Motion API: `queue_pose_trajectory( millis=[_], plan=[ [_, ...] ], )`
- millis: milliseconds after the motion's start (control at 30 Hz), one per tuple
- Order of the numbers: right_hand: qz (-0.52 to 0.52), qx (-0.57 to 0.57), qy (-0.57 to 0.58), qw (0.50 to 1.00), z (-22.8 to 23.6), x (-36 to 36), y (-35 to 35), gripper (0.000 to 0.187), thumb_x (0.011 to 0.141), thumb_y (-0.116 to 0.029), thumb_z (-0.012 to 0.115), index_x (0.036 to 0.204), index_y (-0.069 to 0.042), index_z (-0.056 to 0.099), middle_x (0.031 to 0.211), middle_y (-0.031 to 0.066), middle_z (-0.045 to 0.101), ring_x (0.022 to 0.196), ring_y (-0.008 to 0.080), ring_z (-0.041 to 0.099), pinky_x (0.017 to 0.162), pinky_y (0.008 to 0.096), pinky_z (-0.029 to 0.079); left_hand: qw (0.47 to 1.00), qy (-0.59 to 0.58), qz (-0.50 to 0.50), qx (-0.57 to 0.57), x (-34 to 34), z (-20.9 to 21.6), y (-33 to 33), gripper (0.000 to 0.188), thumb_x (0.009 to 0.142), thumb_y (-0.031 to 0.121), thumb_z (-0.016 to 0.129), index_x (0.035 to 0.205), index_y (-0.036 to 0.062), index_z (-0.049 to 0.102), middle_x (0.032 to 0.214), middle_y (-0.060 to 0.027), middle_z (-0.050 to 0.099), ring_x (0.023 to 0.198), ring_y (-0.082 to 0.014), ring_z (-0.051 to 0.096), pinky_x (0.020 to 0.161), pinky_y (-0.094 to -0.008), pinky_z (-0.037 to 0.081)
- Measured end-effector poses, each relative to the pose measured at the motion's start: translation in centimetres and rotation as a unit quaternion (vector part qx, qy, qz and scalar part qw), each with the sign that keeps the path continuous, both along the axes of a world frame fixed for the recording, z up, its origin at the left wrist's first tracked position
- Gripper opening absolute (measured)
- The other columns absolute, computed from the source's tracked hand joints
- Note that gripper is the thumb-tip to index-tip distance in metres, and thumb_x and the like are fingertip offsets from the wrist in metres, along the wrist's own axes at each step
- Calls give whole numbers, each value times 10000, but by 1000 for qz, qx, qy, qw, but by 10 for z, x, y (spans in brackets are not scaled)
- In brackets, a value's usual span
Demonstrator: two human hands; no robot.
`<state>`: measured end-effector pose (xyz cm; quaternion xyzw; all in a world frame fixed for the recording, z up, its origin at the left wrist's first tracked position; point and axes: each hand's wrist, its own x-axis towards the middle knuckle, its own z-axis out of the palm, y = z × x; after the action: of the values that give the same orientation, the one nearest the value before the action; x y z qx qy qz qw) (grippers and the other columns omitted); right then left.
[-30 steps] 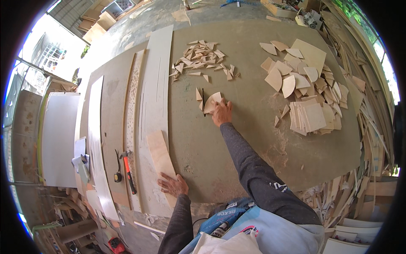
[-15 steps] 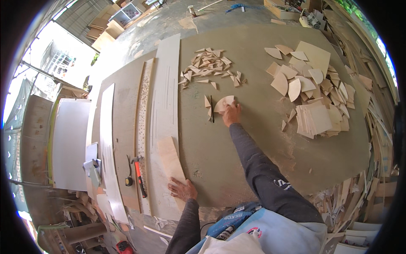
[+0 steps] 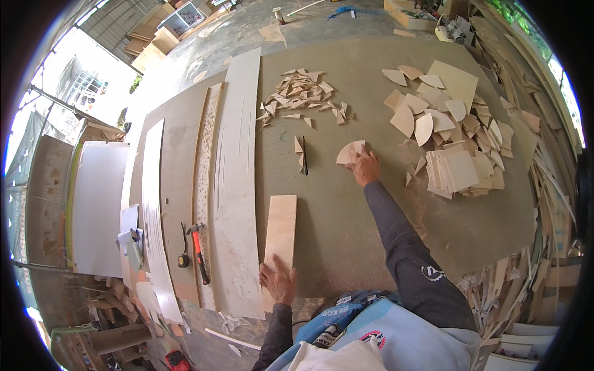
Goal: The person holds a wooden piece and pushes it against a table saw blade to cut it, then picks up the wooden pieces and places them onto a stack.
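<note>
My left hand point(image 3: 278, 283) spans the near end of a long plywood strip point(image 3: 281, 226), its fingers closed about the edges. The strip points away from me beside a long white board point(image 3: 238, 154). Farther to the right, my right hand point(image 3: 364, 167) grips a fan-shaped plywood piece point(image 3: 350, 151) by its near right side, fingertips on top. Left of that piece lie a thin dark stick-like tool point(image 3: 305, 156), perhaps a pencil, and a few small wooden triangles point(image 3: 298, 146).
Small triangular offcuts point(image 3: 300, 93) form a pile at the far middle. Plywood squares point(image 3: 458, 168) and rounded pieces point(image 3: 424, 128) are heaped on the right. A hammer point(image 3: 199, 253) and tape measure point(image 3: 184, 260) lie at left. Scrap strips point(image 3: 501, 290) crowd the table's right side.
The plywood strip has shifted right with my left hand and turned straighter, partly off the white board. My right hand has carried the fan-shaped piece to the right, away from the dark tool.
</note>
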<state>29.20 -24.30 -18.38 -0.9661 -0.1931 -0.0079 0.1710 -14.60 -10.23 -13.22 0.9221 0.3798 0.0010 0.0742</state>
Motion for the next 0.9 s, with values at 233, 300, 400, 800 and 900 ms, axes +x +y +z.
queue_pose_trajectory(
  millis=[233,300,400,800,900],
  plan=[
    [-32,-15,31,999,17,-36,-35,545,889,-509,715,1272,-122,732,1559,49,515,1240,329,552,1045,453,468,999,22,-28,11,75,18,11,856,886,521,649,1585,110,374,1454,-346,355,1306,-482,350,1057,-611,296],
    [-44,-9,26,999,14,-44,-41,542,897,-514,704,1283,-134,729,1564,37,510,1248,320,547,1043,453,469,998,36,-36,22,96,17,24,857,894,539,633,1591,116,367,1464,-353,361,1308,-484,355,1052,-612,302],
    [-48,-10,25,998,9,-54,-50,517,919,-492,690,1311,-156,712,1583,24,485,1232,302,552,1026,458,477,998,51,-43,20,125,19,41,863,898,562,623,1598,129,363,1473,-361,373,1323,-495,358,1059,-619,307],
    [-56,-20,90,994,12,-62,-62,427,998,-392,623,1374,-194,667,1634,-22,403,1331,351,506,1077,539,456,998,35,19,-44,286,63,111,803,911,554,653,1557,133,430,1513,-314,367,1437,-497,307,1141,-660,274],
    [-54,-8,96,994,17,-64,-64,424,995,-369,628,1374,-181,664,1622,-9,415,1363,380,490,1089,574,441,998,27,28,-57,295,86,130,797,912,539,647,1552,113,435,1509,-321,380,1445,-513,307,1155,-670,256]
  ],
)
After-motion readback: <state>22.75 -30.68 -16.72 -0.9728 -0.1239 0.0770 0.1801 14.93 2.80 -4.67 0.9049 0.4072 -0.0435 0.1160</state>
